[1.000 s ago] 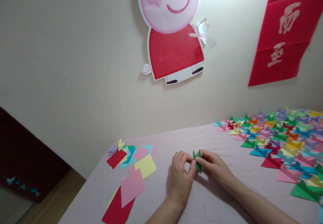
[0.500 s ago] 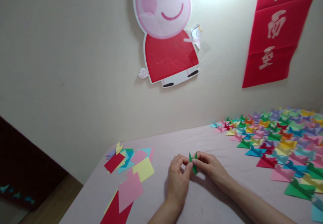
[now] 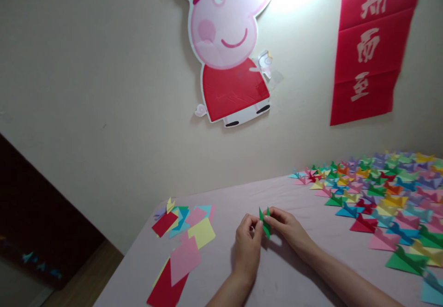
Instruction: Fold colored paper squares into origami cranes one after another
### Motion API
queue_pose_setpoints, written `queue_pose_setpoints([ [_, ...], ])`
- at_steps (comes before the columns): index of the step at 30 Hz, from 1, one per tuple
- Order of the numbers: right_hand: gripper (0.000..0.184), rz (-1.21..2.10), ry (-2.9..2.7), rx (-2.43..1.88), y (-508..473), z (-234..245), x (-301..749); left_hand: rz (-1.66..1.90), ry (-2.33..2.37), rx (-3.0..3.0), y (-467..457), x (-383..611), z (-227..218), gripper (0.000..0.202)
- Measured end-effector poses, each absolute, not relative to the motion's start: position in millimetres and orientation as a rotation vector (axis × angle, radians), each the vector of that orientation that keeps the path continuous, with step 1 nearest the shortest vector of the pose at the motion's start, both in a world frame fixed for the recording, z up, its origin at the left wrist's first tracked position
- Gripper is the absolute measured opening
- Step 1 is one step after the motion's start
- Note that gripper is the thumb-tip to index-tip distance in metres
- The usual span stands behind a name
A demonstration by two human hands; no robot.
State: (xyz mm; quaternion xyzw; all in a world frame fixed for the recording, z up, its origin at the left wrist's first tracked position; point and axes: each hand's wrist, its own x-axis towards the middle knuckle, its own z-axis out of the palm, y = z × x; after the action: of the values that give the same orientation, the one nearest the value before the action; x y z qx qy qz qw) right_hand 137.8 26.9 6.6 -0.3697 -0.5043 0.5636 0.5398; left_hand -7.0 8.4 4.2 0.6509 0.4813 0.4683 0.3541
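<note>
Between my two hands is a small folded green paper piece [image 3: 266,229], with two narrow points standing up at its top. My left hand [image 3: 248,242] pinches its left side between thumb and fingers. On the other side, my right hand [image 3: 284,224] grips the paper near its right point, thumb towards me. Both hands are low over the pale pink cloth [image 3: 277,279]. Fingers cover part of the folds.
To the left lie loose paper squares, among them a pink sheet [image 3: 185,261], a yellow sheet [image 3: 201,233] and a red sheet [image 3: 168,284]. Rows of folded paper cranes [image 3: 384,240] fill the right side. A cartoon pig cutout [image 3: 235,90] and red banner [image 3: 370,67] hang on the wall.
The camera view has tilted up slightly, showing more of the wall cutout. Both hands still hold the green paper; my left fingers have shifted a little and more of its left side shows.
</note>
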Motion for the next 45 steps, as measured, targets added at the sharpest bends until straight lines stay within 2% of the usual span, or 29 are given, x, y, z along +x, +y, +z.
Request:
queue_pose_setpoints([
  [6, 0.042, 1.328, -1.129, -0.858, 25, 7, 139, 1.143, 1.332, 1.800, 4, 1, 1, 0.018],
  [17, 0.039, 1.315, -1.097, -0.853, 20, 5, 144, 1.124, 1.448, 1.774, -4, 10, 0, 0.022],
  [45, 0.035, 1.229, -1.039, -0.904, 24, 3, 146, 1.101, 1.403, 1.881, -2, 7, 4, 0.018],
])
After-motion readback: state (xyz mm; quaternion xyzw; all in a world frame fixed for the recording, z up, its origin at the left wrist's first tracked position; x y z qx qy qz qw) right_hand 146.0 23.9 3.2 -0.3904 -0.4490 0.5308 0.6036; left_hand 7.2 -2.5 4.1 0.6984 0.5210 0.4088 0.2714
